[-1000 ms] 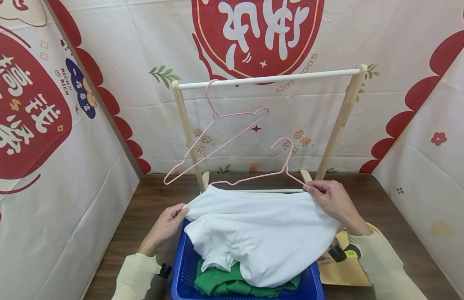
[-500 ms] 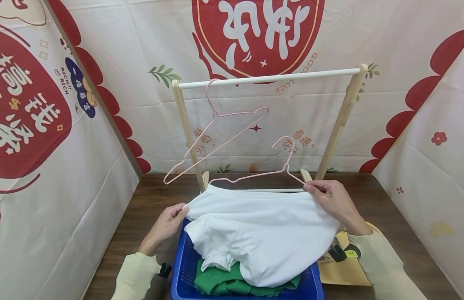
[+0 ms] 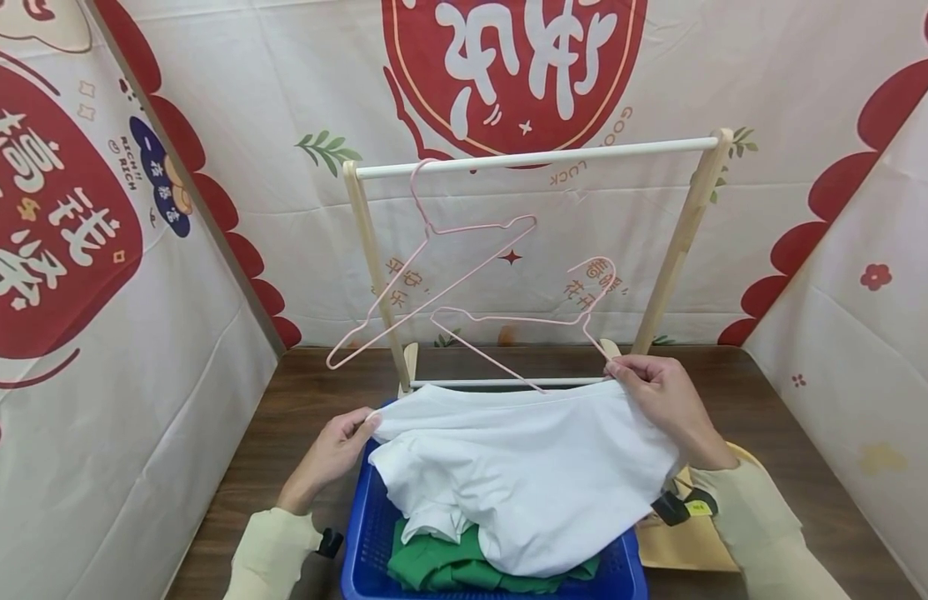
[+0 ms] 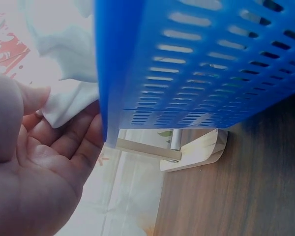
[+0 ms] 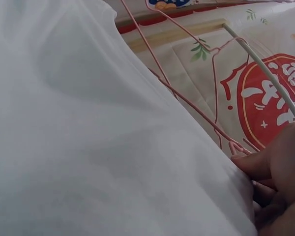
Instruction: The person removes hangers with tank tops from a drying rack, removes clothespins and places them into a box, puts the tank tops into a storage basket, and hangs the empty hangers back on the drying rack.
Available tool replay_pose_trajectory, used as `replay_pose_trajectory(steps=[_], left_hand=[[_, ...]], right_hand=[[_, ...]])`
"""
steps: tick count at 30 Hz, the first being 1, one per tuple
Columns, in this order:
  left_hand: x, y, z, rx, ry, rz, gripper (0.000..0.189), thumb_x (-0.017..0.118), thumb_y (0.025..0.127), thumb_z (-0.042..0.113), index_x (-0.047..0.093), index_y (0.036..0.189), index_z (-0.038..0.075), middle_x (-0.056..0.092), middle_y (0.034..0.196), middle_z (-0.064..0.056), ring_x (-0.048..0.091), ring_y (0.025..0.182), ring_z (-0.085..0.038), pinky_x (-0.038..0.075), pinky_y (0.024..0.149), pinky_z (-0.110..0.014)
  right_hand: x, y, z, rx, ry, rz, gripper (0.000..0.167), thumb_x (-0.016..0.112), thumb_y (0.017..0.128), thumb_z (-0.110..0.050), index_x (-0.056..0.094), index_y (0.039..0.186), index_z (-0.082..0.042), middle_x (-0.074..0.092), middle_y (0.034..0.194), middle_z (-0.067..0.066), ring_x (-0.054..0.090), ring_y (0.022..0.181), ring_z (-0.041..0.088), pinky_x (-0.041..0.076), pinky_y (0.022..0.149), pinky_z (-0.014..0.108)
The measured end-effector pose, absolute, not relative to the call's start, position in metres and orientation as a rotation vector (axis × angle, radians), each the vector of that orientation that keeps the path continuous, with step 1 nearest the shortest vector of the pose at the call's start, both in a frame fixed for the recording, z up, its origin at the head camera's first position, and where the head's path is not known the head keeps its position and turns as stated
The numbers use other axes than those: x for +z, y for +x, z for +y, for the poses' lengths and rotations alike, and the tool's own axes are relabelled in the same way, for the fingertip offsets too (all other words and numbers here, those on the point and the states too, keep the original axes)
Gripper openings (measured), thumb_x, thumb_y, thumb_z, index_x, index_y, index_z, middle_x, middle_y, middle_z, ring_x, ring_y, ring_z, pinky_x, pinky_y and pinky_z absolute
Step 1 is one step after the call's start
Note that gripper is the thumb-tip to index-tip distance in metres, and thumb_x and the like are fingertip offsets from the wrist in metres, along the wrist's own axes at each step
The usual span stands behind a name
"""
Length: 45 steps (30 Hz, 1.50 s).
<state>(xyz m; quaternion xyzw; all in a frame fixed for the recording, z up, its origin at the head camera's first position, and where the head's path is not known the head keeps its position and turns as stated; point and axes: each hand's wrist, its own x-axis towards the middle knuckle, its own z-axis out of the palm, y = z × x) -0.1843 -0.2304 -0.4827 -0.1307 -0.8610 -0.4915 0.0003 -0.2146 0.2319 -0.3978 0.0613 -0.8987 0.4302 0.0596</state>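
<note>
A white T-shirt (image 3: 539, 475) is spread between my two hands above the blue basket (image 3: 359, 533). My left hand (image 3: 331, 454) pinches its left edge between thumb and fingers; the left wrist view shows this white cloth (image 4: 71, 101) beside the basket wall. At the opposite upper edge, my right hand (image 3: 668, 408) pinches the shirt together with a pink hanger (image 3: 520, 318). The hanger's hook points up, and its left end stands above the neckline. Part of its lower bar and its right end are hidden by the shirt and my fingers.
Behind the basket stands a wooden rack (image 3: 685, 242) with a white rail (image 3: 554, 157). Another pink hanger (image 3: 482, 228) hangs at the rail's left end. Green cloth (image 3: 464, 562) lies in the basket. A tan item (image 3: 689, 542) rests on the table under my right forearm.
The hanger in my right hand has risen and shifted right; its left end has come out above the shirt's neckline. The left hand and most of the shirt have stayed in place.
</note>
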Motion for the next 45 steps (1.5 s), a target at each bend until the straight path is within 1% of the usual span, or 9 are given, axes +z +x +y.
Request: replay_pose_trajectory(steps=[5, 8, 12, 20, 25, 29, 36, 43, 45], left_hand=[[-0.479, -0.182, -0.228, -1.548, -0.467, -2.697, 0.023, 0.051, 0.105, 0.025, 0.069, 0.108, 0.013, 0.07, 0.098, -0.001, 0.061, 0.088, -0.022, 0.05, 0.082, -0.03], [-0.479, -0.182, -0.227, -1.543, -0.455, -2.702, 0.022, 0.05, 0.105, 0.024, 0.069, 0.108, 0.013, 0.069, 0.097, -0.001, 0.062, 0.088, -0.026, 0.05, 0.081, -0.031], [-0.479, -0.181, -0.226, -1.547, -0.435, -2.689, 0.02, 0.051, 0.105, 0.021, 0.069, 0.107, 0.013, 0.069, 0.095, -0.002, 0.062, 0.088, -0.03, 0.05, 0.08, -0.031], [-0.476, -0.179, -0.229, -1.509, -0.453, -2.683, 0.02, 0.052, 0.104, 0.024, 0.07, 0.106, 0.015, 0.069, 0.095, 0.001, 0.061, 0.086, -0.019, 0.05, 0.081, -0.029], [-0.474, -0.177, -0.229, -1.5, -0.445, -2.675, 0.021, 0.052, 0.104, 0.026, 0.07, 0.105, 0.015, 0.069, 0.094, 0.001, 0.061, 0.086, -0.027, 0.05, 0.081, -0.029], [-0.475, -0.176, -0.231, -1.504, -0.411, -2.687, 0.022, 0.052, 0.104, 0.028, 0.07, 0.105, 0.016, 0.068, 0.093, 0.0, 0.06, 0.087, -0.033, 0.049, 0.078, -0.029], [-0.475, -0.175, -0.233, -1.521, -0.383, -2.693, 0.022, 0.053, 0.104, 0.028, 0.07, 0.107, 0.015, 0.068, 0.094, -0.001, 0.059, 0.085, -0.025, 0.049, 0.076, -0.028], [-0.474, -0.174, -0.234, -1.528, -0.381, -2.693, 0.021, 0.053, 0.104, 0.027, 0.07, 0.106, 0.014, 0.066, 0.089, -0.002, 0.057, 0.078, -0.019, 0.046, 0.067, -0.026], [-0.474, -0.174, -0.234, -1.529, -0.381, -2.698, 0.021, 0.053, 0.104, 0.026, 0.07, 0.107, 0.014, 0.066, 0.089, -0.003, 0.057, 0.078, -0.02, 0.046, 0.067, -0.025]], right_hand=[[-0.396, -0.214, 0.225, 1.409, 0.217, -2.657, 0.031, 0.06, 0.1, -0.031, 0.071, 0.106, -0.003, 0.074, 0.094, 0.012, 0.06, 0.077, 0.011, 0.047, 0.063, 0.025], [-0.395, -0.214, 0.222, 1.501, 0.224, -2.63, 0.03, 0.059, 0.1, -0.03, 0.068, 0.105, -0.002, 0.074, 0.091, 0.009, 0.063, 0.073, 0.009, 0.049, 0.059, 0.026], [-0.394, -0.212, 0.221, 1.606, 0.225, -2.621, 0.031, 0.059, 0.101, -0.031, 0.066, 0.107, -0.002, 0.075, 0.089, 0.005, 0.066, 0.073, 0.011, 0.052, 0.059, 0.027], [-0.388, -0.207, 0.219, 1.843, 0.36, -2.594, 0.026, 0.059, 0.101, -0.031, 0.062, 0.108, -0.006, 0.076, 0.093, 0.004, 0.071, 0.08, 0.016, 0.055, 0.063, 0.028], [-0.386, -0.205, 0.218, 2.1, 0.366, -2.529, 0.023, 0.058, 0.101, -0.033, 0.06, 0.108, -0.011, 0.076, 0.097, 0.005, 0.072, 0.082, 0.018, 0.057, 0.064, 0.029], [-0.387, -0.204, 0.214, 2.249, 0.434, -2.471, 0.021, 0.056, 0.102, -0.03, 0.057, 0.108, -0.01, 0.076, 0.099, 0.006, 0.073, 0.085, 0.02, 0.058, 0.067, 0.029], [-0.389, -0.204, 0.212, 2.391, 0.507, -2.388, 0.01, 0.053, 0.103, -0.024, 0.056, 0.104, -0.014, 0.076, 0.096, 0.005, 0.073, 0.089, 0.02, 0.058, 0.071, 0.03], [-0.391, -0.205, 0.213, 2.408, 0.495, -2.385, 0.011, 0.053, 0.103, -0.024, 0.056, 0.106, -0.014, 0.076, 0.099, 0.005, 0.073, 0.093, 0.022, 0.059, 0.076, 0.033], [-0.392, -0.206, 0.213, 2.441, 0.496, -2.36, 0.01, 0.053, 0.104, -0.023, 0.057, 0.105, -0.014, 0.076, 0.099, 0.005, 0.073, 0.094, 0.023, 0.058, 0.077, 0.033]])
